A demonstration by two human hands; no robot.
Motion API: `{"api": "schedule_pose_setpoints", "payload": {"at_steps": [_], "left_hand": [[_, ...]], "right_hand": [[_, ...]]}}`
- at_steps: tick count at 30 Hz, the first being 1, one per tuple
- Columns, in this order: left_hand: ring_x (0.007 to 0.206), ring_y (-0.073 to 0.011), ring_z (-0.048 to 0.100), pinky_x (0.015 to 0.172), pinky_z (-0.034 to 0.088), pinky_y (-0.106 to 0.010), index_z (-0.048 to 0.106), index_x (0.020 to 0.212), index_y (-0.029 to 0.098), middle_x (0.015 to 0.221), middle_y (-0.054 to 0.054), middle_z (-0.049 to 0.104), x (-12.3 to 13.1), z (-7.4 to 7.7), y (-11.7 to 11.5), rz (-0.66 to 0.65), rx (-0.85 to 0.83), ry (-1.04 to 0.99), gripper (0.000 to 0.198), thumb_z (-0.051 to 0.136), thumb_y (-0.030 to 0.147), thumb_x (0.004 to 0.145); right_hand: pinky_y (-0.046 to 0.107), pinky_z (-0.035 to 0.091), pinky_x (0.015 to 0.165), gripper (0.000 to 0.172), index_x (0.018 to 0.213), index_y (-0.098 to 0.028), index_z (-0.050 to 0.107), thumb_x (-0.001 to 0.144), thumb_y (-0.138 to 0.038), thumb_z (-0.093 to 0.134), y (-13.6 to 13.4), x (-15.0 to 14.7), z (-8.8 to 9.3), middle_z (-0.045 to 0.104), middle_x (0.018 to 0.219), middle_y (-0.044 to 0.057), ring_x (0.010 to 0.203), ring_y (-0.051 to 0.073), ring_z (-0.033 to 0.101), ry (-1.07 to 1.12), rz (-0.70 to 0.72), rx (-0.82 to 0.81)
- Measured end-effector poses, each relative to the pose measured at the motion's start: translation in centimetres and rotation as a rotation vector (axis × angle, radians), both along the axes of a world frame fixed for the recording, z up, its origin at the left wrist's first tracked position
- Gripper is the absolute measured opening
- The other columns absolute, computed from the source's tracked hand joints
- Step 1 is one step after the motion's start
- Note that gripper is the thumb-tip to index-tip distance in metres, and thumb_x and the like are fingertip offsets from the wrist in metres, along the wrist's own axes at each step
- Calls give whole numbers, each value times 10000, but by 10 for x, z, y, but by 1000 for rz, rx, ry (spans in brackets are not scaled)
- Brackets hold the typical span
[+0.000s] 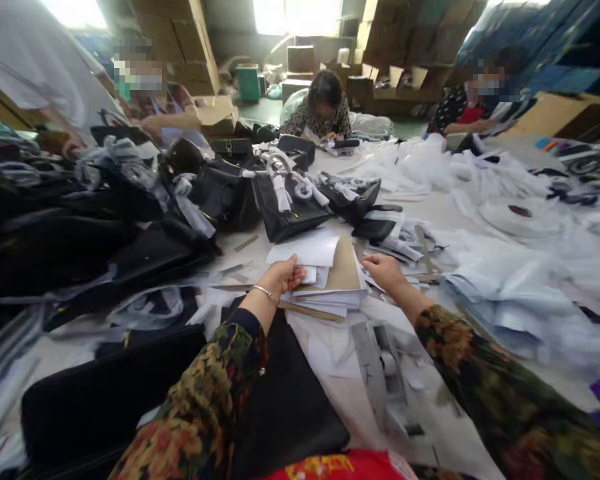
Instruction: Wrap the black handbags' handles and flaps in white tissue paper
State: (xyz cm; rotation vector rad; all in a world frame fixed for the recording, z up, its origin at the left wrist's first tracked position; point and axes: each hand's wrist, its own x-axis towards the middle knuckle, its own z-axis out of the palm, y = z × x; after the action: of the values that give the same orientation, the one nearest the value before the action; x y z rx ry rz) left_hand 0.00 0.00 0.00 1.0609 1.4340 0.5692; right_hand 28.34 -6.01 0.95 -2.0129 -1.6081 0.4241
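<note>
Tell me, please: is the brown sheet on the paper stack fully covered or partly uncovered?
Partly uncovered: the brown sheet shows right of the upper white sheet.

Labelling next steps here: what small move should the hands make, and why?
Probably lift the white sheet with the left hand: that hand is at the sheet's lower left edge, and the sheet's right end curls up over the brown board on the paper stack. The right hand sits close beside the stack, well placed to steady it.
</note>
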Motion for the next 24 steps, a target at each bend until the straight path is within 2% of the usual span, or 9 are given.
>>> {"api": "schedule_pose_setpoints", "payload": {"at_steps": [5,9,11,14,17,20,24], "left_hand": [[563,-135,624,542,521,-247,610,759,138,673,-50,652,-32,-6,-18,59,115,104,253,510,292,932],[776,-184,630,772,529,-321,651,812,159,769,-48,650,-52,-14,-40,121,378,271,84,588,206,840],[888,-204,609,900,490,-353,686,876,176,887,-58,652,-56,-16,-53,101,501,310,94,646,196,794],[961,-226,579,939,462,-363,699,1046,200,1030,-84,618,-54,-18,-71,-64,751,470,256,684,229,792],[957,-229,564,864,476,-331,678,1131,216,1034,-92,594,-47,-17,-77,-289,962,716,293,655,292,850],[933,-215,556,811,469,-304,684,1108,230,1005,-79,594,-37,-11,-72,-404,1014,809,241,590,319,904],[901,-213,565,775,456,-312,716,984,225,998,-77,613,-27,-3,-59,-534,1009,837,237,503,319,946]], "right_hand": [[302,486,755,245,879,-182,772,811,-270,554,-13,-3,1,761,870,63,833,219,677,31,49,37],[313,506,781,206,909,-177,742,847,-253,561,-7,-34,13,743,894,75,812,205,671,39,243,220],[322,513,797,189,924,-172,727,862,-216,554,-3,-54,21,729,910,84,830,208,663,10,383,326],[344,509,874,186,946,-175,714,877,-161,542,2,-82,28,716,968,92,928,219,651,-27,571,422],[361,508,907,174,931,-173,713,876,-141,551,2,-99,27,712,993,101,958,227,647,-42,645,434],[363,516,891,161,911,-164,713,878,-145,557,0,-104,22,714,969,104,935,230,654,-21,627,410],[360,517,868,150,888,-171,711,884,-161,562,-4,-100,17,718,951,92,912,226,661,8,592,359]]}}
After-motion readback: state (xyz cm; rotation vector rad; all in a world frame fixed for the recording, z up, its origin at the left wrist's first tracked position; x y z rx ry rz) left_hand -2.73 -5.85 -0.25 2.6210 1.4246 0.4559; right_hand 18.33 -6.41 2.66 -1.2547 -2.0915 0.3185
